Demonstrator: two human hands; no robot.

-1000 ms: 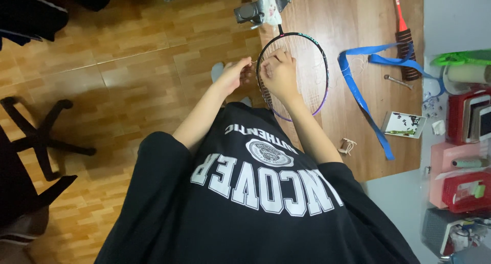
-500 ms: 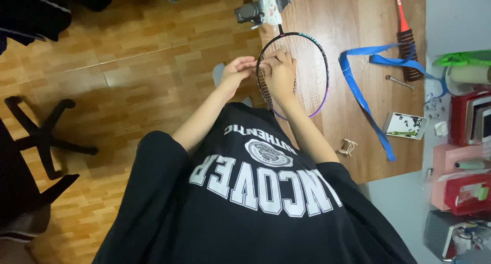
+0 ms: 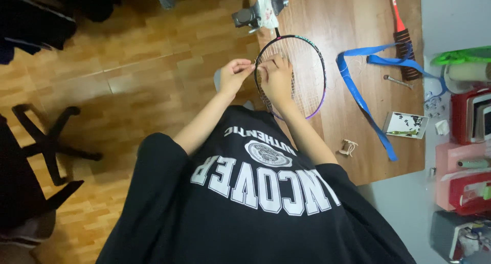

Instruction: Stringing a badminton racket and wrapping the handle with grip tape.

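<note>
A badminton racket head with a black and purple frame lies on the wooden table, its top end fixed in a small grey clamp device. My left hand pinches a thin white string just outside the frame's left edge. My right hand lies over the left part of the string bed, with its fingers curled on the frame where the string comes out. The two hands almost touch.
A long blue strap curls across the table beside a red-handled tool, a metal awl, a small card and a little string coil. Red and pink boxes stand right. A black chair base is on the floor left.
My left hand has drawn a little closer to the frame and closed its fingertips on the string. The right hand stays on the racket head.
</note>
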